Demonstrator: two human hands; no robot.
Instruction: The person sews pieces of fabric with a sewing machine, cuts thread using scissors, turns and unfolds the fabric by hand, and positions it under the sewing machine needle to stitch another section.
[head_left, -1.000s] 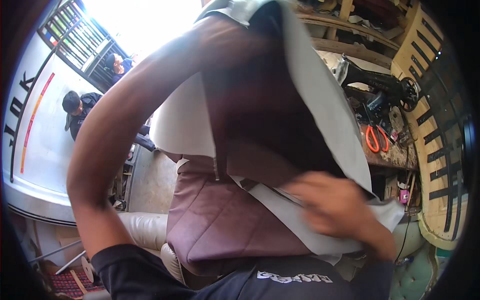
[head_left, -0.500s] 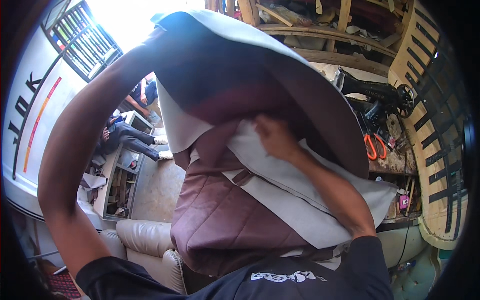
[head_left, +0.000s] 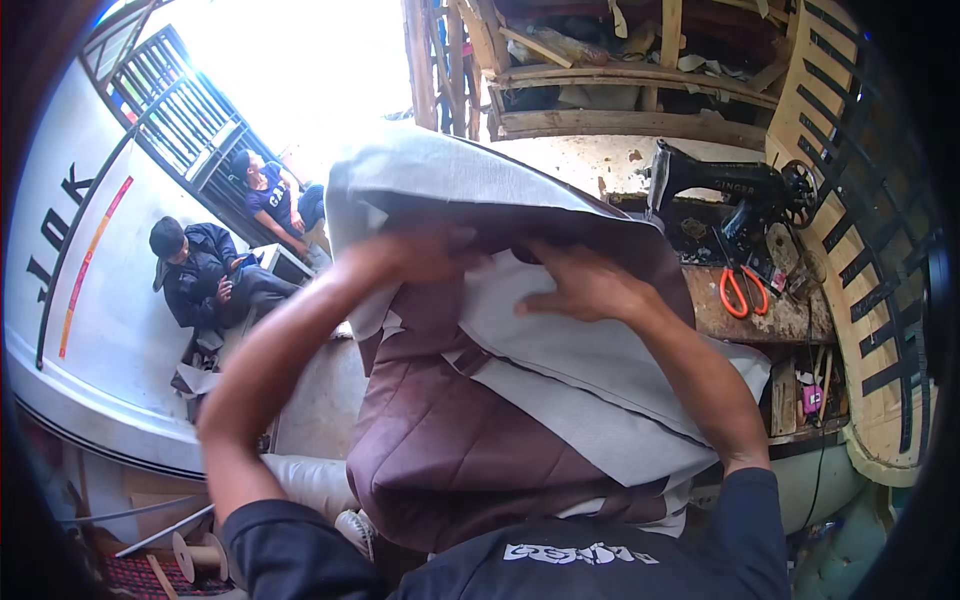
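A large upholstery cover (head_left: 455, 415) lies bunched in front of me, brown and quilted on one side, with pale grey backing (head_left: 545, 305) showing on the other. Its upper part folds over into a raised flap (head_left: 470, 180) with a dark hollow beneath. My left hand (head_left: 425, 255) is at the mouth of this hollow, its fingers smeared by motion. Just right of it, over the grey backing, my right hand (head_left: 585, 280) has its thumb and fingers apart. The tips of its upper fingers reach into the shadow under the flap.
A black sewing machine (head_left: 730, 183) stands on a worn table to the right. Orange-handled scissors (head_left: 742, 290) lie near it. A wooden frame with black webbing (head_left: 870, 260) leans at far right. Two people (head_left: 205, 270) sit at the left. A spool (head_left: 200, 556) is at lower left.
My left arm has come down from high up, and the raised flap has dropped with it. My left hand is now beside my right, whose fingers have spread.
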